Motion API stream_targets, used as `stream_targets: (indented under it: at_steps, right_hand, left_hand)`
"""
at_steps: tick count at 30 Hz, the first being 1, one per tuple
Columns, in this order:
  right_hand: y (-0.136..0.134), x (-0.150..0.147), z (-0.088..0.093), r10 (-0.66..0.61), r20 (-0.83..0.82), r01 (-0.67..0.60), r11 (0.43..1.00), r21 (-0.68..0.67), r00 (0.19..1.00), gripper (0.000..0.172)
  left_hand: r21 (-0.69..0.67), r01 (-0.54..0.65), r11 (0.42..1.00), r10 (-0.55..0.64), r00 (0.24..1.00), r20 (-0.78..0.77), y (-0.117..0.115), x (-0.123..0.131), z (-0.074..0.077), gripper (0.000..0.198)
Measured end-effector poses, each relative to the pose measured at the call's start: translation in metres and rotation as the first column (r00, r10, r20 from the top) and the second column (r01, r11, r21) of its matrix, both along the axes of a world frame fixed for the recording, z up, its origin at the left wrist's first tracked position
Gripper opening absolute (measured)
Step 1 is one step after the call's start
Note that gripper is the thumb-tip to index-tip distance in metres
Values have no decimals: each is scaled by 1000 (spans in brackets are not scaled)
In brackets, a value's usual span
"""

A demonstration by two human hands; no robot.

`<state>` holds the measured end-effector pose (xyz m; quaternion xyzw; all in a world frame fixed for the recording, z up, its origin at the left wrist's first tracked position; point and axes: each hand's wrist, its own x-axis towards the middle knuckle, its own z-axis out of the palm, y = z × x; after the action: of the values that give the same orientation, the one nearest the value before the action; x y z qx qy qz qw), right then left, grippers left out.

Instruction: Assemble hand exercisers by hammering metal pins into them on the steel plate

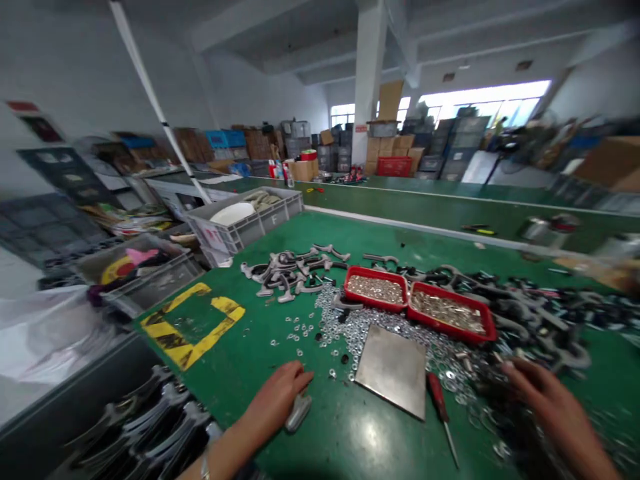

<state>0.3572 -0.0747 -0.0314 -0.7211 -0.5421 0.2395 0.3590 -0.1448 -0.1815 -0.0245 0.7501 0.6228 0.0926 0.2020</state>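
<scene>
My left hand (283,393) is closed round a grey metal handle-like part (299,413), whose rounded end sticks out below the fingers, just over the green table. On the other side, my right hand (547,403) is at a pile of small metal parts; its fingers are blurred, and whatever may be between them cannot be made out. A flat square steel plate (393,371) lies between the hands. Beside it rests a red-handled screwdriver (439,397). Loose washers (345,330) are scattered behind the plate. Two red trays (349,291) (493,325) hold small shiny metal pieces.
Grey curved handles (287,270) are heaped at the back left, with more grey and black parts (530,307) at the right. Yellow-black tape (187,353) marks the table. A grey crate (245,223) borders its left edge; a bin of handles (145,427) stands front left.
</scene>
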Motion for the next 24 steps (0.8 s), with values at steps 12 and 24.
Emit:
stream_targets:
  at_steps: [12, 24]
  right_hand:
    - [-71, -140, 54, 177, -862, -407, 913, -37, 475, 26]
    - [-99, -170, 27, 190, -862, -476, 877, -66, 469, 29]
  left_hand:
    - [-151, -13, 988, 98, 812, 576, 27, 48, 11, 27]
    - [-361, 77, 929, 328, 277, 903, 14, 121, 20, 31]
